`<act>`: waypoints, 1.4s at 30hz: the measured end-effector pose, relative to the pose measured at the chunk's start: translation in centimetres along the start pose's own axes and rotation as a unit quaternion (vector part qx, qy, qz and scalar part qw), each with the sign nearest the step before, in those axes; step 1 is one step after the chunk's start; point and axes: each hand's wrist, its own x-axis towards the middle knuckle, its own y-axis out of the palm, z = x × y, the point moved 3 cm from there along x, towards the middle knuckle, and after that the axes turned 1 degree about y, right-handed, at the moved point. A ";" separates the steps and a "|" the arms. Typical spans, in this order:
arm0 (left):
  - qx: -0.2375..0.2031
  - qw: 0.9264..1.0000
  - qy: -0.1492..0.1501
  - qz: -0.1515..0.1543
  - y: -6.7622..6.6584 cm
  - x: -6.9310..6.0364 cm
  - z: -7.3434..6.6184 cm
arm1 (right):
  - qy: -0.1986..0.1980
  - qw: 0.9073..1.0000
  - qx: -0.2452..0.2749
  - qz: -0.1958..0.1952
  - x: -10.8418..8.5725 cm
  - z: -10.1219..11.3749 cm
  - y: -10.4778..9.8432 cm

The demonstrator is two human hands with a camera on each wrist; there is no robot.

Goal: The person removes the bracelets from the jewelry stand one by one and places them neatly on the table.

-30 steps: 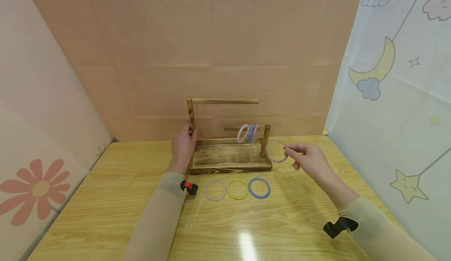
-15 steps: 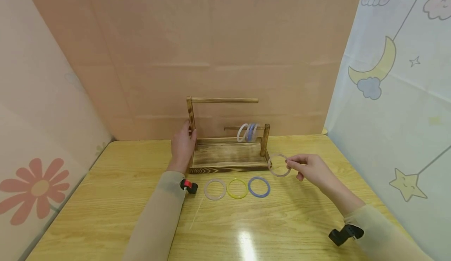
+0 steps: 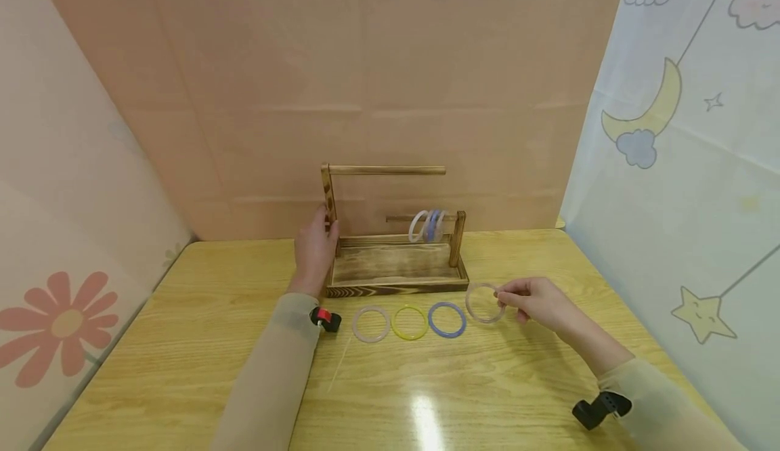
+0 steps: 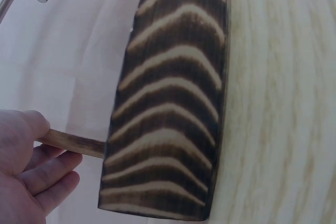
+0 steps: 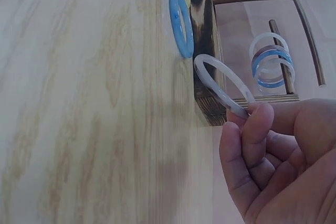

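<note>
Off the right front of the rack [image 3: 398, 291], the ring [image 5: 220, 96], probably light, stiff and slippery, is aptly pinched at its rim by the right hand [image 3: 536, 301], the post [image 3: 330, 194] gripped by the left hand [image 3: 313, 251].

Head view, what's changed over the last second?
The held ring, pinched throughout by the right grip, moved down and toward the person, from near the rack's right post to right of the blue ring. Nothing was newly grasped or released. Unchanged: the left grip on the rack, the blue, yellow and pink rings, and the hung rings.
</note>
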 end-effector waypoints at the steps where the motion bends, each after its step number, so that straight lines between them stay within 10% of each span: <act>1: -0.001 1.000 0.000 0.000 0.0 0.0 0.0 | 0.001 1.000 0.001 0.002 0.0 -0.1 0.0; 42: -0.008 1.000 -0.001 -0.003 0.1 0.1 0.1 | 0.015 0.999 -0.030 0.006 0.8 -2.7 0.9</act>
